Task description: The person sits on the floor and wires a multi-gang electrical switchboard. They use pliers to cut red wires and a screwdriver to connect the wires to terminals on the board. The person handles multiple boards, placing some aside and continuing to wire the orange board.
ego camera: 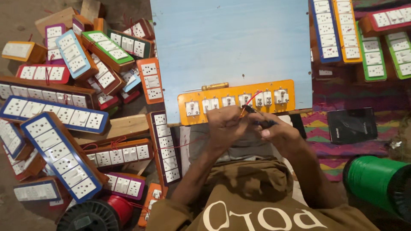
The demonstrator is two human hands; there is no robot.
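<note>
An orange switch panel (236,90) lies face down on the near edge of a light blue board (231,42), showing several white switch backs with screws. My left hand (227,126) pinches a thin red wire (251,101) that runs up to the panel. My right hand (278,132) grips a small dark tool (257,115) right at the wire's end, just in front of the panel. Both hands touch each other over my lap. A yellow-handled screwdriver (214,87) rests on the blue board just behind the panel.
A heap of wooden switch boards with coloured faces (64,107) fills the left. More boards (364,38) lie at the top right. A black flat box (352,125) sits on a patterned cloth, a green spool (379,182) at the right, a red wire spool (102,211) at the bottom left.
</note>
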